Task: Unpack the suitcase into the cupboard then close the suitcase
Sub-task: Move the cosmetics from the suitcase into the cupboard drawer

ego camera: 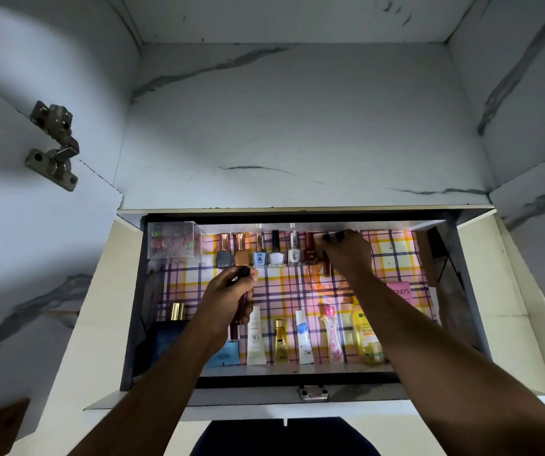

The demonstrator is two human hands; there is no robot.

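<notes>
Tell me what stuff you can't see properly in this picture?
- Head view: the thing the right hand pinches is mostly covered by its fingers.
- The bottle in the left hand is wrapped by the fist, label hidden.
- The pink box sits partly behind the right arm.
- The suitcase is out of frame.

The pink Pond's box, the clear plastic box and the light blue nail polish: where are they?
Pond's box (pixel 400 292), head view, pink front face.
Clear plastic box (pixel 173 240), head view, front wall.
Light blue nail polish (pixel 259 259), head view, bottle body.
</notes>
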